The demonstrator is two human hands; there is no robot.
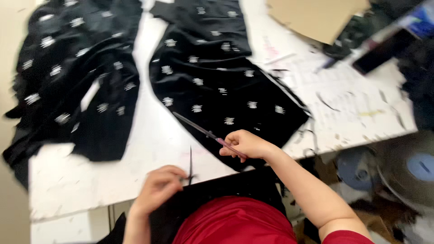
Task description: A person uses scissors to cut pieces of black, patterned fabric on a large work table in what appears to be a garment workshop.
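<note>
Now the right hand (244, 144) grips scissors (203, 131) over the near black patterned fabric (217, 81); the left hand (160, 183) pinches a thin black strip (190, 163). Trimming looks underway, with another piece (77, 77) lying far left on the white table (149, 135).

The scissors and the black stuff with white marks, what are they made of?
The scissors: blades look like grey metal, dull through the blur; the handles in the right hand look pinkish, maybe plastic. The black pieces look like soft cloth: they fold and wrinkle.
</note>
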